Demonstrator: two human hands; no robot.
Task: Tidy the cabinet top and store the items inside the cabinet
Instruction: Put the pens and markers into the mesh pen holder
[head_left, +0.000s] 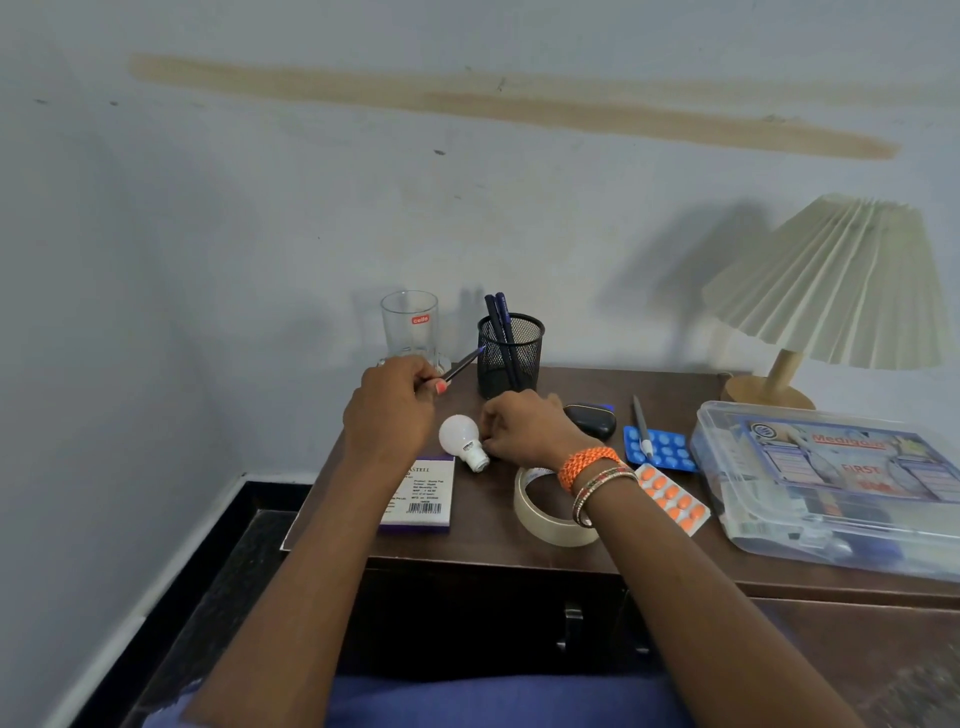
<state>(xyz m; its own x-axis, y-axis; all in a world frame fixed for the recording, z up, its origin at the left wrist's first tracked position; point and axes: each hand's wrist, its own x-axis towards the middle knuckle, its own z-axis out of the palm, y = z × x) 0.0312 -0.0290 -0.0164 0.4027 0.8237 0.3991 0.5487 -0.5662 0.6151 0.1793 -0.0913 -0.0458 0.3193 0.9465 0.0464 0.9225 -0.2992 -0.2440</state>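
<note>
At the far left of the cabinet top (519, 551) a clear glass (410, 327) stands near the wall. In front of it the left hand (389, 410) pinches a dark pen (460, 366) between thumb and fingers, with the tip pointing up toward the black mesh pen holder (510, 353); I think the pen is held this way because it should go into the holder, where two other pens already stand upright. Below this hand lies a white notepad (421, 499), partly hidden by the wrist. Just beside it a white bulb (461, 440) lies on its side, and the right hand (524, 428) has its fingers curled at the bulb's metal base, probably to stop it from rolling (whether the fingers really grip the base, I cannot tell). Under the right wrist is a roll of tape (550, 519). Further right are a black case (592, 420), a blue pill strip (662, 449) with a second pen (641, 426) lying across it, and an orange pill strip (672, 499). Then comes a clear first aid box (841, 483), and behind it a lamp (831, 291) with a pleated shade. All these things are not yet stored inside the cabinet, whose dark front shows below the top.
</note>
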